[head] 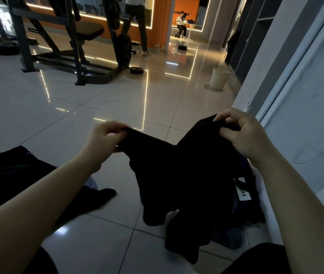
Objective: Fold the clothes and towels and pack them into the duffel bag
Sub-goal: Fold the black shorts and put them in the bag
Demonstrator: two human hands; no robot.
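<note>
Black garment held up, unfolded

Left hand (pixel 105 138) and right hand (pixel 242 133) each pinched an upper edge of the garment (pixel 177 175); soft, limp, likely light.

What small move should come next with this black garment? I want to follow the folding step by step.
Probably lower it flat onto the floor tiles to fold it. The left hand and right hand each pinch a top corner of the black garment, and it hangs bunched and uneven.

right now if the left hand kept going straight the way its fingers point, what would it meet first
The left hand points rightward along the black fabric garment it pinches, so it would probably meet the right hand first, gripping the other end; depth is uncertain.
</note>
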